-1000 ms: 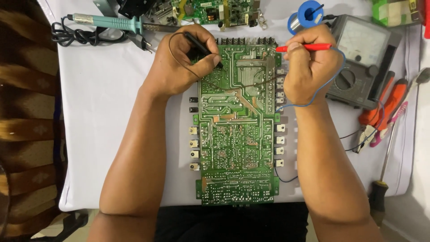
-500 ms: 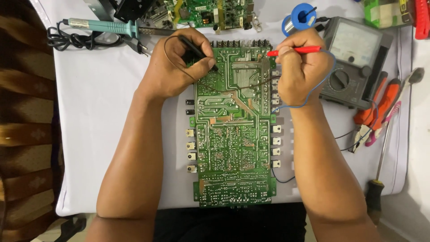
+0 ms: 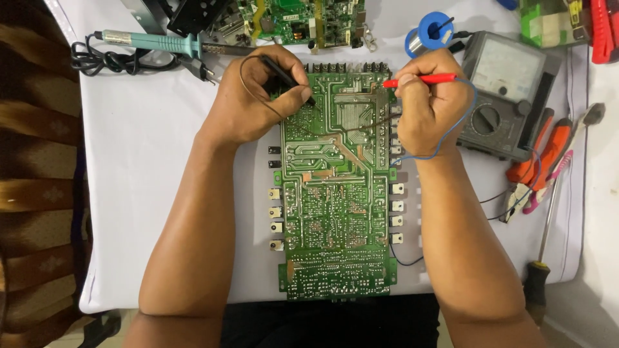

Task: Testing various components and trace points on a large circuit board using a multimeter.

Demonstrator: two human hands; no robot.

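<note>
A large green circuit board (image 3: 337, 193) lay solder side up on a white-covered table (image 3: 142, 167), and everything else sat in relation to it. The person's left hand (image 3: 255, 100) rested over the board's upper left corner, fingers closed around a black probe (image 3: 288, 80) whose tip touched the board near that edge; a thin dark lead looped from it over the hand. The right hand (image 3: 431, 106) was clenched over the board's upper right edge, gripping a red probe (image 3: 420, 80) that lay nearly level, its tip pointing left onto the top right of the board. A blue wire (image 3: 451, 138) curved round the back of that hand.

Just right of the board, touching the right hand, stood a grey analogue multimeter (image 3: 509, 96) with its dial facing up. Further right lay orange-handled pliers (image 3: 538, 161), pink-handled cutters (image 3: 541, 190) and a long screwdriver (image 3: 548, 245) with a dark handle. Above the board's right corner stood a blue spool of solder (image 3: 432, 29). Above the board's top edge sat a second, smaller green circuit board (image 3: 296, 19). To the upper left of the big board lay a teal-handled soldering iron (image 3: 155, 44) with its black cord (image 3: 106, 59) coiled beside it. No box, tray or other container could be made out clearly near the board.
</note>
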